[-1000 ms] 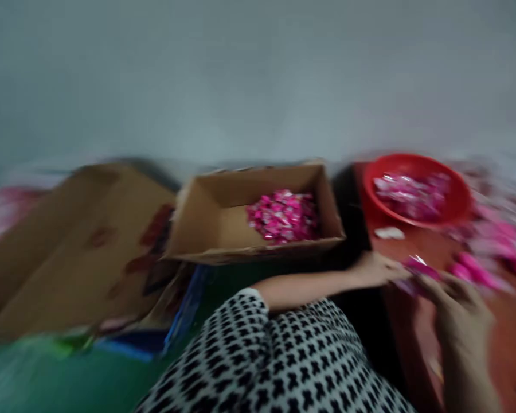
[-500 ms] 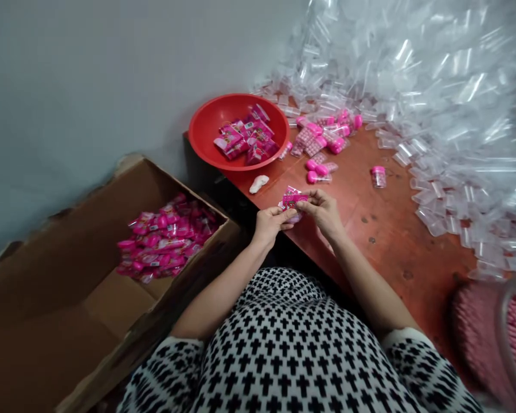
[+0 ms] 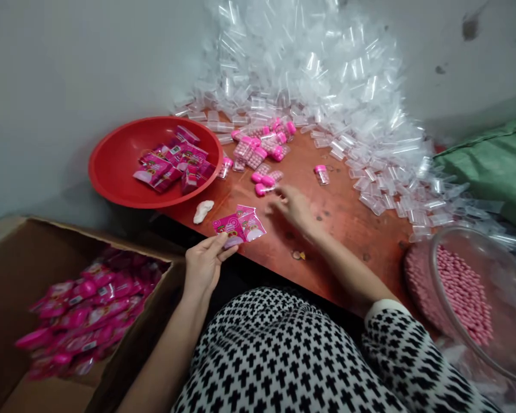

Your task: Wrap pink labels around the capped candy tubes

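My left hand (image 3: 207,258) pinches a pink printed packet (image 3: 236,228) between thumb and fingers, over the table's near edge. The packet looks flat, with a clear part at its right end. My right hand (image 3: 294,209) is above the table, slightly blurred, its fingers apart and nothing seen in them. Just beyond its fingertips lie a few small clear bottles with pink caps (image 3: 265,184), filled with pink beads or candies. Farther back is a heap of similar filled bottles (image 3: 255,152). One more bottle (image 3: 322,175) lies apart to the right.
A red bowl (image 3: 112,193) holds pink packets at the left. Below it, a cardboard box (image 3: 163,281) contains many filled pink packs. Empty clear tubes (image 3: 318,86) are piled at the back. A large clear tub (image 3: 434,275) of pink beads stands right. A white lump (image 3: 203,211) lies near the bowl.
My right hand has let go of the packet and moved away toward the capped bottles. The left hand keeps the packet. The view has turned to the right.
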Demonstrator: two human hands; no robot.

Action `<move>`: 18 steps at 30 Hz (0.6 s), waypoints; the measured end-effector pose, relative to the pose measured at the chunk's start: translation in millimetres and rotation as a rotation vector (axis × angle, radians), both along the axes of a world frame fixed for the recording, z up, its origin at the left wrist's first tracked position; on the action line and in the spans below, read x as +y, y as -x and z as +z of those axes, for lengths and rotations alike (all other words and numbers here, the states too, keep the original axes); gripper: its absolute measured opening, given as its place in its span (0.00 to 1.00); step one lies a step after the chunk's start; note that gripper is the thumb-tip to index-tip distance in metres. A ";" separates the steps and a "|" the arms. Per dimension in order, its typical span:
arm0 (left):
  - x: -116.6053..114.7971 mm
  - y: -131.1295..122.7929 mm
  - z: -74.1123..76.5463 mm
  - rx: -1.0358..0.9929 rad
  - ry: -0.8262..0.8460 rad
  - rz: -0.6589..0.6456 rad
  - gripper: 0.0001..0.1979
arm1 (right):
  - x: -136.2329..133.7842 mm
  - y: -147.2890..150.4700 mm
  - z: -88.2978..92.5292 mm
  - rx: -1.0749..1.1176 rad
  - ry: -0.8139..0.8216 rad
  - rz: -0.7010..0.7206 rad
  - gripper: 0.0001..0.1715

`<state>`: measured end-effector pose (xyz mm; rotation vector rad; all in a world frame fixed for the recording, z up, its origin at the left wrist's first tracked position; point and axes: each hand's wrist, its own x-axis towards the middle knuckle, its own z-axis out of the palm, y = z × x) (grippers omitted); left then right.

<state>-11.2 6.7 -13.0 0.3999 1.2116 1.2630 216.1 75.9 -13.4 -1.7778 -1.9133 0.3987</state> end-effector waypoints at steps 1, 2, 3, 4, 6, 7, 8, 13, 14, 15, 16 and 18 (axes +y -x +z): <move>0.3 -1.9 -0.4 0.008 0.002 0.000 0.19 | 7.5 -19.2 5.4 -0.017 -0.009 -0.090 0.15; 0.9 -3.8 -0.6 0.012 0.006 0.004 0.19 | 15.6 -38.9 9.9 -0.039 -0.020 -0.176 0.16; 1.8 -5.7 -0.7 0.011 0.014 0.009 0.18 | 23.7 -57.8 13.1 -0.063 -0.028 -0.256 0.18; 3.1 -7.5 -0.6 0.002 0.026 0.013 0.19 | 31.2 -74.8 15.1 -0.105 -0.020 -0.345 0.19; 6.1 -10.5 -0.2 -0.036 0.051 0.017 0.18 | 42.5 -100.5 15.5 -0.277 0.087 -0.456 0.25; 7.7 -11.9 0.2 -0.060 0.062 0.019 0.18 | 45.7 -108.6 14.6 -0.352 0.137 -0.458 0.25; 9.2 -13.4 0.7 -0.084 0.074 0.024 0.17 | 47.1 -113.8 13.7 -0.417 0.179 -0.440 0.24; 11.9 -25.1 7.3 -0.205 0.117 0.099 0.11 | 22.7 -100.3 16.1 -0.299 0.209 -0.318 0.16; 11.5 -28.3 9.3 -0.242 0.117 0.117 0.09 | 10.9 -90.0 18.2 -0.138 0.209 -0.276 0.17; 11.1 -31.5 11.0 -0.285 0.119 0.129 0.07 | -3.1 -77.5 20.5 0.071 0.228 -0.222 0.18; 11.0 -34.5 12.3 -0.332 0.124 0.134 0.05 | -18.8 -63.3 23.1 0.297 0.256 -0.172 0.18; 11.6 -39.4 13.3 -0.415 0.149 0.126 0.04 | -52.9 -32.0 28.2 0.624 0.333 -0.075 0.19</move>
